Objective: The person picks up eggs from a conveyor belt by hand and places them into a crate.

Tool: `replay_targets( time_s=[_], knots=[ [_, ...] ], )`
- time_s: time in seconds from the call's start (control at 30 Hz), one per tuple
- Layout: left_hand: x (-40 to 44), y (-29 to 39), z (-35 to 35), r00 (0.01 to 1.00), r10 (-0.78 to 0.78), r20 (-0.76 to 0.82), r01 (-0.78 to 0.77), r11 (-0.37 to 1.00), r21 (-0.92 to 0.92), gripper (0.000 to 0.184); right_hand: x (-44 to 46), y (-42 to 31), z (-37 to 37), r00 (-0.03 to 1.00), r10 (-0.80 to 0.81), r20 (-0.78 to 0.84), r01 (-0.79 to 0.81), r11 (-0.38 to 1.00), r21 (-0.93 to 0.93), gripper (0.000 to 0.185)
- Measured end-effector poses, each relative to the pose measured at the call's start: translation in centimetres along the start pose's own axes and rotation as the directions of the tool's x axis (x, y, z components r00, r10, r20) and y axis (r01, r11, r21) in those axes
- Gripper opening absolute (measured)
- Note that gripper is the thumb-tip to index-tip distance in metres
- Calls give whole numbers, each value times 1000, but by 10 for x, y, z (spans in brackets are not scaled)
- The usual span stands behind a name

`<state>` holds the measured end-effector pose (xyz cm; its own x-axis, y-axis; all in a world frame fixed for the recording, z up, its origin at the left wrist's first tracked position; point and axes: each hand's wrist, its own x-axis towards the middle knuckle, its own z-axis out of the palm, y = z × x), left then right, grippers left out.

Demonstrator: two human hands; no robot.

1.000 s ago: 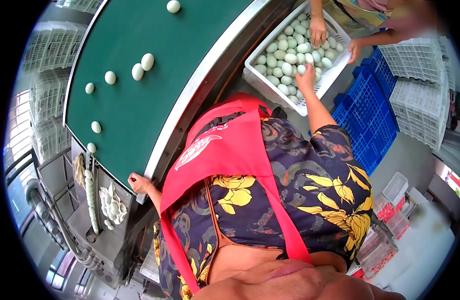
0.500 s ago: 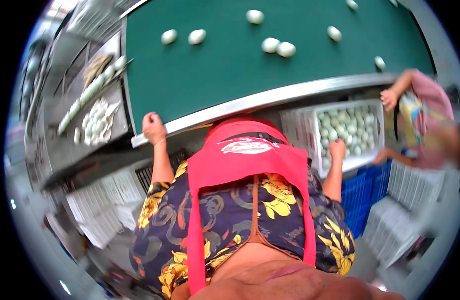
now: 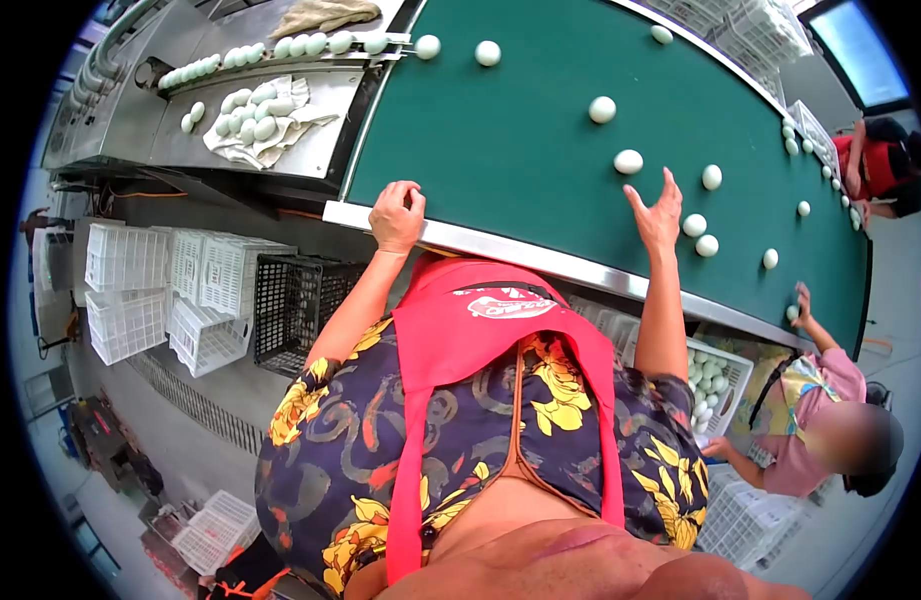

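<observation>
Over the front edge of the green conveyor belt [image 3: 500, 140], my left hand [image 3: 398, 216] is curled into a loose fist, with nothing visible in it. My right hand [image 3: 657, 215] reaches above the belt, thumb and fingers spread, holding nothing. Just beyond its fingertips lies a pale egg [image 3: 628, 162], apart from the hand. To its right are more eggs, among them a white egg [image 3: 694, 225] and another egg [image 3: 712, 177]. Partly hidden behind my right forearm, a white crate [image 3: 737, 390] holds many eggs.
A row of eggs [image 3: 242, 56] lines a metal rail at left, near eggs on a cloth [image 3: 298, 120]. White crates [image 3: 128, 260] and a black crate [image 3: 290, 315] stand below. A co-worker's hand [image 3: 804, 305] touches an egg at right; another person [image 3: 885, 160] stands across the belt.
My right hand has left the egg crate, risen over the belt and spread open. My left hand stays fisted at the edge. The view has turned; the co-worker's hand now touches an egg.
</observation>
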<state>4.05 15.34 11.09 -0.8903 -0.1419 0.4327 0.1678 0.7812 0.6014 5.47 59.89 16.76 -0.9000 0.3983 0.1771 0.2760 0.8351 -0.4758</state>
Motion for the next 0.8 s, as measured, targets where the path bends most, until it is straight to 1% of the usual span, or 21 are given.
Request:
replay_targets(
  time_s=[0.03,0.07,0.1,0.17,0.2,0.27,0.3,0.33,0.37,0.4,0.5,0.53,0.57,0.63,0.7,0.77,0.8],
  knots=[
    [-2,5,-2,1000,-2,-12,2,1000,-1,3,15,-8,5,998,60,32,-56,993,-107,97],
    [-3,10,-4,1000,25,-19,-24,1000,3,3,29,-11,11,992,99,75,-94,993,-77,104],
    [-11,18,4,999,51,-9,-51,999,-14,3,36,-3,16,992,118,50,-109,982,-156,104],
    [-14,33,-3,997,67,-26,-68,997,-25,3,56,-14,22,993,117,-11,-116,970,-213,96],
    [-15,41,-6,997,75,-34,-76,997,-24,3,68,-9,25,993,116,-22,-118,970,-211,96],
    [-18,52,-9,994,98,-57,-101,994,-46,5,89,8,35,993,92,-68,-108,945,-309,75],
    [-20,56,-11,993,102,-63,-106,993,-54,5,99,14,36,993,89,-78,-109,944,-311,75],
    [-22,59,-7,994,98,-41,-100,993,-59,5,109,21,37,994,94,-50,-105,938,-329,66],
    [-24,62,-10,994,106,-37,-108,993,-46,6,119,24,38,996,88,-29,-93,942,-324,58],
    [-26,66,-12,992,119,-34,-121,992,-46,7,126,23,36,996,83,-41,-91,949,-303,51],
    [-31,74,-18,990,141,-18,-142,990,-20,8,153,14,32,996,57,-62,-72,962,-263,47],
    [-32,75,-19,988,155,-16,-156,987,-26,8,165,12,31,998,64,-24,-68,969,-236,45],
    [-30,77,-21,989,148,3,-147,988,-50,7,176,11,29,997,75,-25,-79,965,-251,45],
    [-31,83,-23,986,164,4,-164,985,-47,7,193,-5,29,995,32,-90,-47,984,-170,48],
    [-32,85,-24,986,168,15,-168,985,-29,8,205,-22,27,992,38,-122,-56,988,-146,56],
    [-31,89,-24,985,171,24,-171,985,-4,9,217,-36,27,992,58,-109,-79,976,-204,58],
    [-34,95,-26,985,171,12,-171,985,-38,10,223,-36,16,988,87,-128,-112,972,-208,60]
  ],
)
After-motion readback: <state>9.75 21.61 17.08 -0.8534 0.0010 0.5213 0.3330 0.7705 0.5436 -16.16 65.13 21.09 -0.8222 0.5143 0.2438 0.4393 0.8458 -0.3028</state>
